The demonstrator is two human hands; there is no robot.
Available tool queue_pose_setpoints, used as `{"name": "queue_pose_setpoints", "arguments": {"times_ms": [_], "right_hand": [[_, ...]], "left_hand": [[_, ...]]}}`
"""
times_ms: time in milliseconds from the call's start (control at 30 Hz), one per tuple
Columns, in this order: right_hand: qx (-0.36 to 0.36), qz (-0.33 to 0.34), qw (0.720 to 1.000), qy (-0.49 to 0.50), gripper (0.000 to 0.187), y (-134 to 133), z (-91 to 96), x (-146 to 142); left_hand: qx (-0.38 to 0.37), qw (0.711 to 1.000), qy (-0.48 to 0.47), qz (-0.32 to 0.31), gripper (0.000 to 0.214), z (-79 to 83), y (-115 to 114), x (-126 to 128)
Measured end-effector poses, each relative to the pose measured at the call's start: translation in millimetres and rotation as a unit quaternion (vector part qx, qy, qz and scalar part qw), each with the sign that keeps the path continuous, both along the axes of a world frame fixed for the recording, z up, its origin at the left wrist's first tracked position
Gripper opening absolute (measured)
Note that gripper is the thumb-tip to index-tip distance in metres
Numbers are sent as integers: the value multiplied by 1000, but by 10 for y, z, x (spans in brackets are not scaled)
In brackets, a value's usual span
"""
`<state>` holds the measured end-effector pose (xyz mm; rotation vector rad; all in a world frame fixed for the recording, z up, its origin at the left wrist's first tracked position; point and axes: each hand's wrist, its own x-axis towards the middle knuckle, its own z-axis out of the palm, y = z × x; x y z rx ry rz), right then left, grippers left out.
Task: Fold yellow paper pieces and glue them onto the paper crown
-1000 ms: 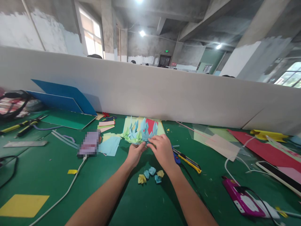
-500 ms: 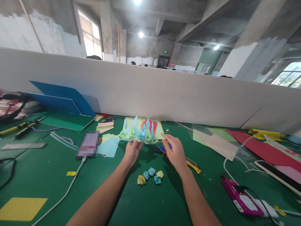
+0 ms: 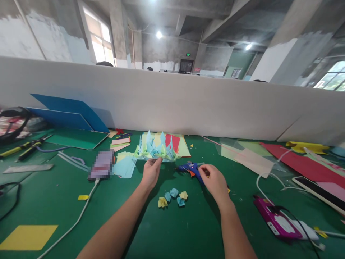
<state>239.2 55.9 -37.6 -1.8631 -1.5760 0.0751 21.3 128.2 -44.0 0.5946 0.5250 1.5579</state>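
My left hand pinches the lower edge of a spiky folded-paper piece in light blue and green, held just above the green table. My right hand is closed around the handle of a blue glue gun that lies to the right of the paper piece, its nozzle pointing left. Several small folded paper flowers in yellow and blue lie on the table between my forearms.
Loose coloured sheets and a red and green stack lie behind my hands. A blurred phone with a white cable is left; a magenta device and red sheets are right. A grey partition wall runs behind.
My right hand left the paper piece, moved right and closed on the blue glue gun. My left hand kept hold of the paper piece and lifted it slightly.
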Motion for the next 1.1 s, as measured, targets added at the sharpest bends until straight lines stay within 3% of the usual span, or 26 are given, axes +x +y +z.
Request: {"name": "queue_pose_setpoints", "arguments": {"times_ms": [167, 300, 533, 700, 833, 967, 1100], "right_hand": [[-81, -82, 993, -35, 23, -37, -37, 210], [-121, -66, 989, -49, 28, -62, -35, 253], [-179, -28, 983, 4, 28, -52, 4, -6], [-153, -11, 986, 71, 18, 43, -57, -159], [-127, -14, 975, 179, 6, 117, -127, -139], [-60, 7, 942, 330, 22, 128, -141, -105], [45, 68, 887, 454, 42, 90, -61, -124]], "left_hand": [[-13, 1000, -23, 3, 24, -16, 13, -22], [-10, 999, -39, -9, 23, 3, 6, -13], [13, 998, -43, -32, 33, 52, -35, -58], [27, 998, 2, -52, 50, 87, -130, -24], [19, 996, 48, -68, 61, 70, -151, -9], [11, 992, 89, -89, 62, 49, -130, -38], [0, 987, 126, -103, 53, 42, -119, -55]]}}
